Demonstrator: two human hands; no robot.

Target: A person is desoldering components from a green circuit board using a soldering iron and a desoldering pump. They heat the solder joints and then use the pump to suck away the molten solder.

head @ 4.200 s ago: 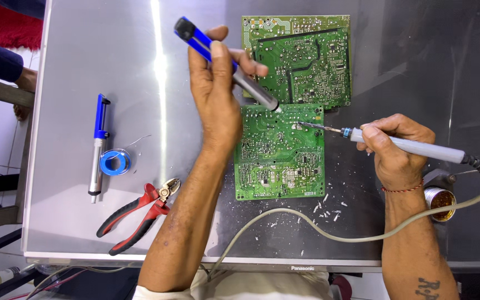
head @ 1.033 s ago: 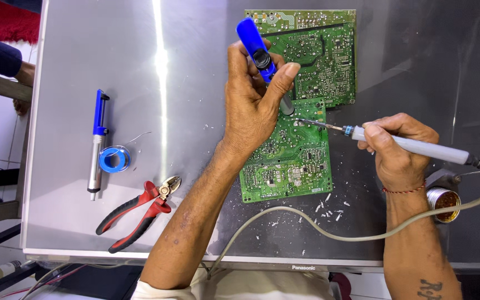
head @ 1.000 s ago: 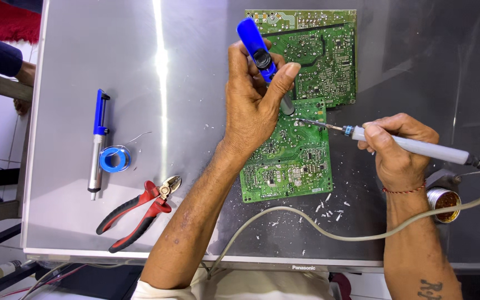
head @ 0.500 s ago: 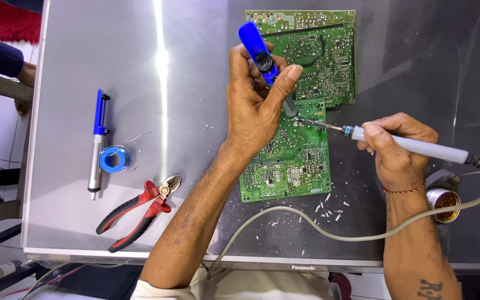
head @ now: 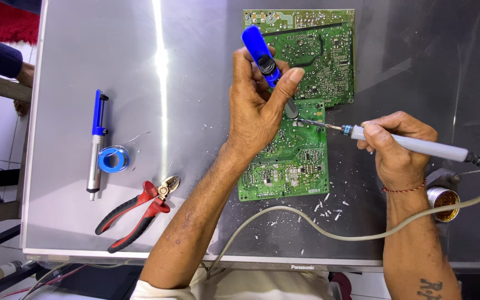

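On the grey metal worktop (head: 195,55), seen from above, lay a green circuit board (head: 290,166), and everything else sat relative to it. Touching its far edge was a second, larger green circuit board (head: 323,55). The person's left hand (head: 256,111) came in over the near board's left side, its grip wrapped closed around a blue desoldering pump (head: 262,53); the pump's blue body stood up beyond the hand, the thumb pressed on its black button, and its grey nozzle pointed down at the near board's far right corner. The right hand (head: 398,150) rested just right of the board, its fingers closed pen-style around the grey handle of a soldering iron (head: 412,145). The iron's thin tip reached left onto that same far right corner, beside the pump's nozzle. A pale cable (head: 329,233) ran from the iron's handle, curving along the board's near side. Right of the board, past the right wrist, stood a small round tin (head: 443,197). Well to the board's left lay a second blue and silver desoldering pump (head: 95,147), a blue reel of solder wire (head: 113,159) touching it, and red-handled cutters (head: 137,211) nearer the person. White flecks (head: 329,205) dotted the worktop by the board's near right corner.
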